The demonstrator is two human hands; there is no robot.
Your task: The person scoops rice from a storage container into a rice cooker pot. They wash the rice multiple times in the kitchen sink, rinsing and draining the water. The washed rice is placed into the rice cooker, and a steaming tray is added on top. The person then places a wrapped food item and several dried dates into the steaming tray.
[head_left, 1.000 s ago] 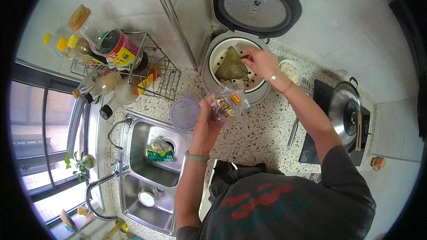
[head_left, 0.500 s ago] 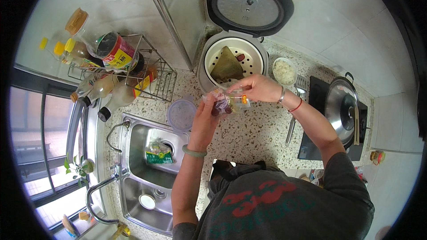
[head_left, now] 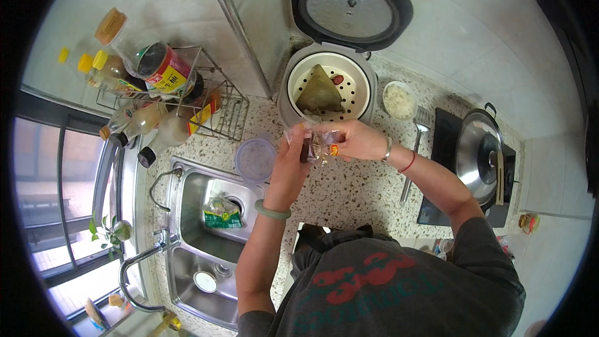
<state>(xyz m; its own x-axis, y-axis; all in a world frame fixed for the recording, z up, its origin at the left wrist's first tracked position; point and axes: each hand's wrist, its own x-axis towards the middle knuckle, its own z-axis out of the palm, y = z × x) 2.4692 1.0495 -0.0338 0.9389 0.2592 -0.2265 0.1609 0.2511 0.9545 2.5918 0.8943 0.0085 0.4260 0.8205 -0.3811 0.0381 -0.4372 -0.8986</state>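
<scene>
Over the counter's near side of the rice cooker (head_left: 286, 100), both my hands hold a small clear plastic packet (head_left: 316, 148) with dark red pieces inside. My left hand (head_left: 288, 171) grips its left side, fingers closed. My right hand (head_left: 360, 141) pinches the right side, by an orange-yellow printed patch. The packet is crumpled, and its opening cannot be made out. Just beyond, a white steamer basket (head_left: 357, 65) with round holes sits in the cooker. In it lie a triangular leaf-wrapped rice dumpling (head_left: 320, 90) and a small red date-like piece (head_left: 337, 79).
The cooker's lid (head_left: 349, 9) stands raised. To the right are a bowl of white rice (head_left: 399, 101), a slotted turner (head_left: 409, 178) and a lidded pan (head_left: 477, 156) on a black hob. A translucent lid (head_left: 254, 160), double sink (head_left: 209, 246) and bottle rack (head_left: 234, 115) are left.
The packet has turned and bunched up between my hands. My right hand has shifted slightly down and nearer my left. The dumpling and the red piece stay in the steamer basket.
</scene>
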